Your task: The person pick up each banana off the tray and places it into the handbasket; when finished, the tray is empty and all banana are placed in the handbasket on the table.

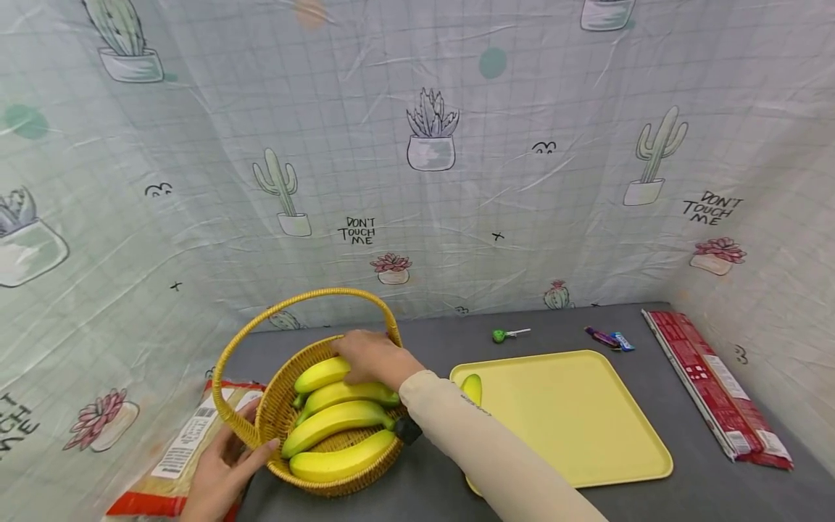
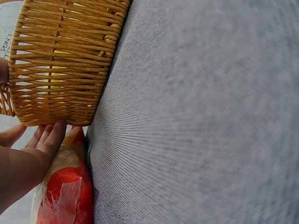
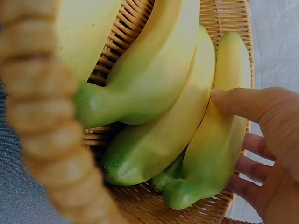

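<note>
A yellow wicker basket [image 1: 365,482] with a tall arched handle stands on the left of the table, and several bananas [image 1: 339,428] lie in it side by side. My left hand [image 1: 225,464] holds the basket's left side, thumb at the rim and fingers [image 2: 53,137] against the outer weave. Reaching in from the right, my right hand [image 1: 375,357] grips the farthest banana [image 3: 217,135]. Its thumb [image 3: 233,102] presses the near face while the other fingers go behind. Part of another banana [image 1: 471,390] shows on the yellow tray [image 1: 567,420], the rest hidden behind my right sleeve.
Behind my left hand lies a red and clear bag [image 1: 183,449] against the basket's left. A green lollipop [image 1: 501,336] and small wrapped sweets [image 1: 609,338] lie beyond the tray. Along the right edge is a long red packet [image 1: 717,384]. A cactus-print curtain [image 1: 457,203] closes the back.
</note>
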`<state>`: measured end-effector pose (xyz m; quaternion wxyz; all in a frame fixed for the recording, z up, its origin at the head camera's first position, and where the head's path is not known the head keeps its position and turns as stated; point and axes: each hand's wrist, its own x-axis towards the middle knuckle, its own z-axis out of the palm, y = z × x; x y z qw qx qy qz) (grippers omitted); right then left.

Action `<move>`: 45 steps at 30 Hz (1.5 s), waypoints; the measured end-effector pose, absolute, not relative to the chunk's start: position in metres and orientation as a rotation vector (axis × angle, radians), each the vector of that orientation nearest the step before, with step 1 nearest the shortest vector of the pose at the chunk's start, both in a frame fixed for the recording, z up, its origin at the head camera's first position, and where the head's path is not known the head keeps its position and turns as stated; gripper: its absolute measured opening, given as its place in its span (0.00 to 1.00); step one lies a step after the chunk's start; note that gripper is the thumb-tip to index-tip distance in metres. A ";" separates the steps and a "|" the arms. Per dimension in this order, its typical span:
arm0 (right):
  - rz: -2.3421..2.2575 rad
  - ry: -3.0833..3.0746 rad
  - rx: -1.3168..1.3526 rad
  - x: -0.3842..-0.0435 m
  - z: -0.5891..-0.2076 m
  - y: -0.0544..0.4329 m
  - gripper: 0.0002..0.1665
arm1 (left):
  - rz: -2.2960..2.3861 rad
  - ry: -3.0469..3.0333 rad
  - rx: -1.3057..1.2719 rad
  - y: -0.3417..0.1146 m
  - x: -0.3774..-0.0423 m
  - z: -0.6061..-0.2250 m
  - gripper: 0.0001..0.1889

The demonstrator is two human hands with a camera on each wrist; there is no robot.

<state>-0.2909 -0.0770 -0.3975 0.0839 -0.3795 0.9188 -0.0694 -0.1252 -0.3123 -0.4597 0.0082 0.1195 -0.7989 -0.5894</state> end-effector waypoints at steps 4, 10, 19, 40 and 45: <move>-0.153 2.774 -1.166 -0.286 -0.393 -0.073 0.27 | -1.829 -2.500 0.359 -0.312 -0.125 -0.461 0.47; -0.134 2.781 -1.333 -0.270 -0.382 -0.059 0.31 | -1.845 -2.498 0.357 -0.312 -0.125 -0.461 0.48; -0.146 2.762 -1.531 -0.250 -0.369 -0.040 0.31 | -1.867 -2.494 0.369 -0.313 -0.124 -0.463 0.49; -0.283 2.713 -1.722 -0.220 -0.339 0.005 0.32 | -1.796 -2.519 0.361 -0.312 -0.122 -0.466 0.47; -0.339 2.695 -1.727 -0.215 -0.332 0.017 0.32 | -1.785 -2.531 0.372 -0.312 -0.122 -0.466 0.48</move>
